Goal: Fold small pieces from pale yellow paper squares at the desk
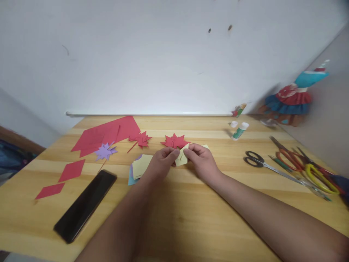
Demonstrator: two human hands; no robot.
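Left forearm [117, 222] and right forearm [259, 203] were stretched over the worktop [177, 229] from the near side. Folded yellow paper [181, 158] was held mid-worktop, between the two hands. Its left side was pinched by thumb and fingers of the left hand [163, 160]; its right side was likewise gripped by the right hand [203, 160]. Whether the worktop was touched by it could not be told. One red leaf [175, 141] was set just behind the hands, a second red leaf [142, 139] farther left, near a purple leaf [105, 151]. Paper stack [141, 166] was partly covered by the left arm. Phone [85, 205] was laid at left. Scissors [255, 159] were placed at right, glue stick [240, 131] farther back.
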